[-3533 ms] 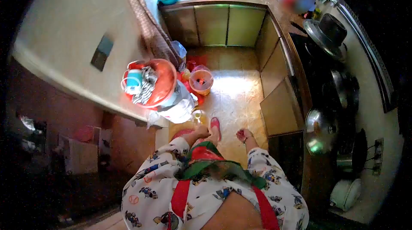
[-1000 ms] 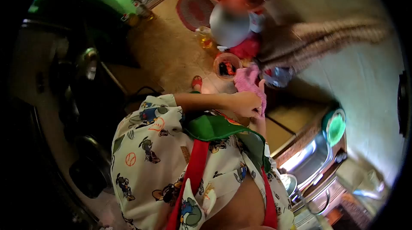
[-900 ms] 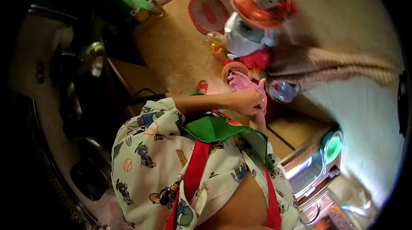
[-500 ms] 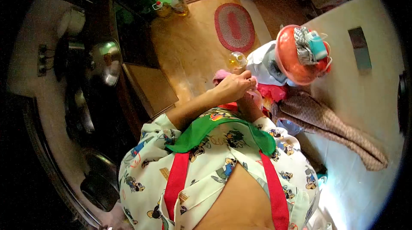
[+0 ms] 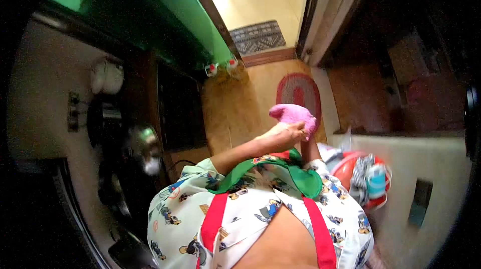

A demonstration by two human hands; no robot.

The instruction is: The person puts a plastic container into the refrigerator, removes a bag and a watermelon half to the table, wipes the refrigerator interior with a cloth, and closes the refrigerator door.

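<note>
A fluffy pink cloth (image 5: 295, 114) is bunched up in front of my apron, over the floor. My left hand (image 5: 286, 135) reaches across from the left, its fingers closed on the near edge of the cloth. From below, the forearm of my right hand (image 5: 306, 149) runs up into the cloth; the cloth and my left hand hide its fingers. Whether the cloth is a glove or a towel does not show clearly. Below both hands lies my apron (image 5: 240, 166), green-edged with red straps.
An oval red and grey rug (image 5: 299, 87) lies on the floor ahead, before a doorway with a patterned mat (image 5: 258, 37). Jugs with red caps (image 5: 211, 70) stand by the green wall. Metal pans (image 5: 148, 151) are at left, and a red basin (image 5: 344, 169) sits on the right counter.
My view has swung up and left, bringing more of the doorway into sight. The cloth now covers more of my right hand. The bottle of yellow liquid beyond my hands has left view.
</note>
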